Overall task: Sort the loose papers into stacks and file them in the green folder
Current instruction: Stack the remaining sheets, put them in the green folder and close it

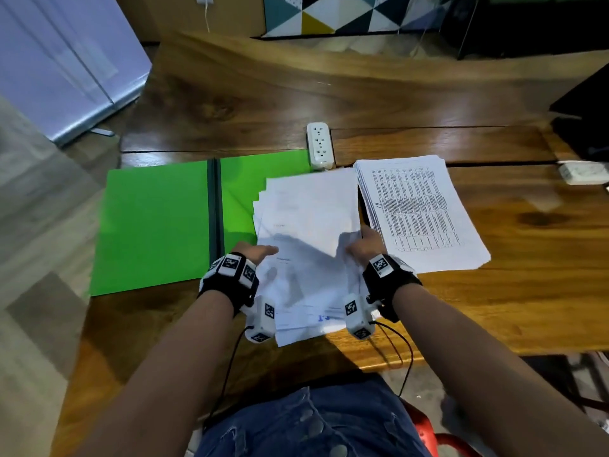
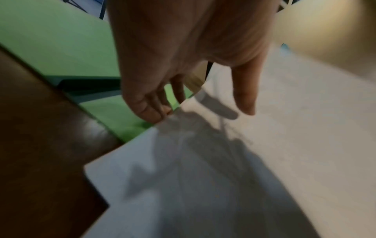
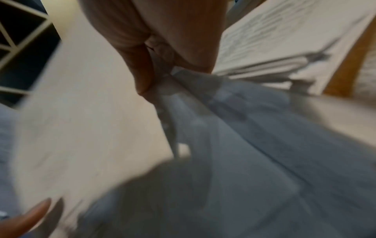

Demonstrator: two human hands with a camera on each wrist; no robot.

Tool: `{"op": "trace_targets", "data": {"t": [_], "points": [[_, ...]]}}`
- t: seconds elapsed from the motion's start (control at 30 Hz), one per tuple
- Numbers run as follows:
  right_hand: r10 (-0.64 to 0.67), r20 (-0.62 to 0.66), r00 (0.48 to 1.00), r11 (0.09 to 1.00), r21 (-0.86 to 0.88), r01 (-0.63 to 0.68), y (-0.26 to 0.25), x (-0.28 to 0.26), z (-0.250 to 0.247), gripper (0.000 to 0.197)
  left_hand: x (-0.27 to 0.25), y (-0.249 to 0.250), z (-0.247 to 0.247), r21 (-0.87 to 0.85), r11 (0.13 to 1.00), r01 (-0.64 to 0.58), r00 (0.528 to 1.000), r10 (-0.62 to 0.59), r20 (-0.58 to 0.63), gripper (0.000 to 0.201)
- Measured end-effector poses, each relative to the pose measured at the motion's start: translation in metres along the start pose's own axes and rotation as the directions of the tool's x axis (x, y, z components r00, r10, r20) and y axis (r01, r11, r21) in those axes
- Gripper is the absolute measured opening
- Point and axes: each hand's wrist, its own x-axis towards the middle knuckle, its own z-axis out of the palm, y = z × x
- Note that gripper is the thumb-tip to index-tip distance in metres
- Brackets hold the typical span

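The loose papers (image 1: 306,232) lie fanned in front of me, their long axis running away from my body, their far left corner overlapping the right leaf of the open green folder (image 1: 155,222). My right hand (image 1: 364,244) is at their right edge, thumb and fingers curled in a pinch on the lifted corner of the top few sheets; the right wrist view shows the paper creased between my thumb (image 3: 142,67) and the fingers behind it. My left hand (image 1: 253,252) is at the left edge, palm down, fingers relaxed and fairly straight, tips touching or just above the paper's edge where it meets the green; it holds nothing that I can see.

What the next move turns on, I judge, is this: the sheets I pinch sit between two destinations. The printed stack (image 1: 421,212) lies just beside my right hand, to the right and slightly farther away, its long axis nearly parallel to the loose pile. The folder lies to the left, nearer my left hand. So a sheet for the stack is a short carry rightward for the hand that has it.

How many sheets I have pinched is unclear, since both wrist views are blurred. The top sheets' print is too faint to read, and the wrist cameras hide the pile's near corners. The table (image 1: 494,291) carries a power strip (image 1: 319,145) just beyond the papers.
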Motion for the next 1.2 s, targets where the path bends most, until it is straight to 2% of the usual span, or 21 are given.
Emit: {"op": "trace_targets", "data": {"t": [0.1,0.13,0.2,0.27,0.3,0.37,0.4,0.43,0.5,0.57,0.67,0.73,0.8,0.9,0.97,1.03,1.1,1.2], "points": [[-0.12,-0.016,0.993,0.957,0.263,0.12,-0.025,-0.013,-0.018,0.031,0.025,-0.003,-0.003,-0.275,0.951,-0.14,0.99,0.127,-0.064,0.108],[-0.144,-0.028,0.989,0.941,0.307,0.145,-0.032,-0.014,-0.025,0.036,0.013,0.007,-0.006,-0.351,0.915,-0.201,0.98,0.184,-0.082,0.102],[-0.2,-0.06,0.978,0.921,0.33,0.208,-0.048,-0.012,-0.035,0.04,-0.027,0.035,-0.014,-0.4,0.86,-0.315,0.949,0.296,-0.11,0.064],[-0.259,-0.125,0.958,0.891,0.352,0.287,-0.066,-0.013,-0.047,0.035,-0.043,0.058,-0.016,-0.385,0.78,-0.494,0.869,0.424,-0.256,0.044],[-0.29,-0.165,0.943,0.866,0.374,0.332,-0.072,-0.013,-0.05,0.031,-0.049,0.067,-0.015,-0.402,0.709,-0.579,0.814,0.471,-0.341,0.04],[-0.329,-0.176,0.928,0.813,0.448,0.373,-0.079,-0.015,-0.055,0.02,-0.057,0.073,-0.01,-0.415,0.627,-0.659,0.747,0.483,-0.457,0.042],[-0.344,-0.155,0.926,0.795,0.476,0.375,-0.079,-0.015,-0.054,0.026,-0.058,0.072,-0.007,-0.413,0.618,-0.669,0.738,0.485,-0.469,0.046],[-0.35,-0.134,0.927,0.795,0.481,0.37,-0.075,-0.013,-0.051,0.041,-0.06,0.07,-0.003,-0.401,0.618,-0.676,0.732,0.499,-0.464,0.05],[-0.34,-0.127,0.932,0.821,0.443,0.361,-0.067,-0.015,-0.044,0.066,-0.064,0.063,0.008,-0.365,0.642,-0.674,0.735,0.532,-0.422,0.055],[-0.335,-0.147,0.931,0.822,0.437,0.365,-0.058,-0.01,-0.037,0.074,-0.062,0.057,0.02,-0.352,0.681,-0.641,0.763,0.516,-0.39,0.066],[-0.328,-0.144,0.934,0.842,0.403,0.358,-0.059,-0.006,-0.033,0.071,-0.055,0.054,0.03,-0.402,0.741,-0.537,0.837,0.408,-0.365,0.077],[-0.334,-0.126,0.934,0.895,0.269,0.356,-0.062,-0.003,-0.029,0.06,-0.051,0.055,0.034,-0.433,0.77,-0.469,0.871,0.322,-0.371,0.079],[-0.329,-0.133,0.935,0.931,0.121,0.344,-0.066,0.001,-0.028,0.046,-0.05,0.06,0.039,-0.394,0.787,-0.474,0.855,0.305,-0.42,0.066],[-0.322,-0.189,0.928,0.93,0.117,0.347,-0.076,0.009,-0.04,0.031,-0.056,0.084,0.045,-0.239,0.831,-0.503,0.781,0.318,-0.538,0.037],[-0.291,-0.238,0.927,0.935,0.135,0.328,-0.083,0.019,-0.062,0.022,-0.06,0.107,0.053,-0.161,0.836,-0.525,0.745,0.36,-0.561,0.031],[-0.26,-0.258,0.93,0.951,0.099,0.293,-0.086,0.03,-0.092,0.025,-0.065,0.129,0.066,-0.061,0.861,-0.504,0.741,0.395,-0.543,0.031],[-0.202,-0.247,0.948,0.974,0.051,0.221,-0.083,0.039,-0.128,0.038,-0.064,0.147,0.088,0.024,0.892,-0.451,0.791,0.412,-0.453,0.037],[-0.087,-0.225,0.97,0.994,-0.08,0.071,-0.058,0.059,-0.17,0.052,-0.056,0.159,0.13,0.085,0.921,-0.38,0.899,0.39,-0.199,0.044]]}}
